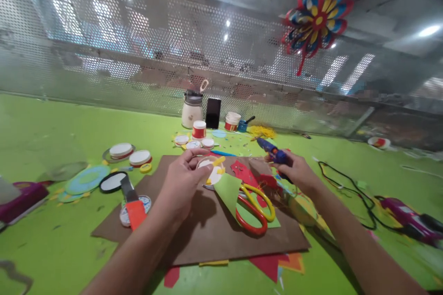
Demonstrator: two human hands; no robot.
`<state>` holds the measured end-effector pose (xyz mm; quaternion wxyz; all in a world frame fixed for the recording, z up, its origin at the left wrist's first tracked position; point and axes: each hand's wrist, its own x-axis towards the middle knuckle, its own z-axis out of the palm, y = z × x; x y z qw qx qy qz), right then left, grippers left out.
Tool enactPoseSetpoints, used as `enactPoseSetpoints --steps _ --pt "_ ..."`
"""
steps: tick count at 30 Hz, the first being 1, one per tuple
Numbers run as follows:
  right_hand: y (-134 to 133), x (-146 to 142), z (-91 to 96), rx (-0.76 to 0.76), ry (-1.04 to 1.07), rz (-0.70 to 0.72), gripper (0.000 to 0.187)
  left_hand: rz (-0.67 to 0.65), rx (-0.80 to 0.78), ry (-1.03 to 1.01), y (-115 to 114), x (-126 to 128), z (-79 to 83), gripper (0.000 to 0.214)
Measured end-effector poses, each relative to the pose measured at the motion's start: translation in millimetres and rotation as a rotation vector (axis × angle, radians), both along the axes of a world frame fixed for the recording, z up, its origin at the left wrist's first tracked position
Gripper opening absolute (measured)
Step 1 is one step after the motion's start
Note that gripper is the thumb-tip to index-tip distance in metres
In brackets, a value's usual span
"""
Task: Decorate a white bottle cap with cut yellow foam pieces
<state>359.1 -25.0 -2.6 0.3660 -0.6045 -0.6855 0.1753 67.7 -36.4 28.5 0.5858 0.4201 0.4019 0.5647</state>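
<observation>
My left hand (182,182) is closed round a white paper disc (211,170) with small yellow strips stuck on it, held just above a brown cardboard sheet (214,235). My right hand (297,173) grips a blue glue gun (272,150), its nozzle pointing left and up, a little right of the disc. Between the hands lie red paper scraps (244,170). A green paper piece (230,191) and red-and-yellow scissors (254,207) rest on the cardboard below the disc.
The table (44,120) is bright green. Round lids and paper rings (86,179) lie at the left, with a red-handled cutter (133,205). A jar (192,108), a phone (212,113) and small pots stand at the back. A black cord (349,189) runs right. A paper flower (318,16) hangs above.
</observation>
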Motion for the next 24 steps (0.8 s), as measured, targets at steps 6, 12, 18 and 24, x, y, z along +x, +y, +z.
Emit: enactPoseSetpoints --steps 6,12,18,24 --pt "-41 -22 39.8 -0.026 0.437 0.282 0.029 0.023 -0.058 0.085 -1 0 4.1 0.041" --pt "-65 -51 56.0 0.061 0.069 0.433 0.024 -0.004 -0.089 0.193 2 1 0.0 0.040" --pt "-66 -58 49.1 0.088 -0.140 0.362 0.020 -0.043 -0.100 0.285 2 5 -4.1 0.042" --pt "-67 -63 46.9 0.026 -0.151 0.367 0.017 -0.055 -0.058 0.403 3 6 -8.1 0.043"
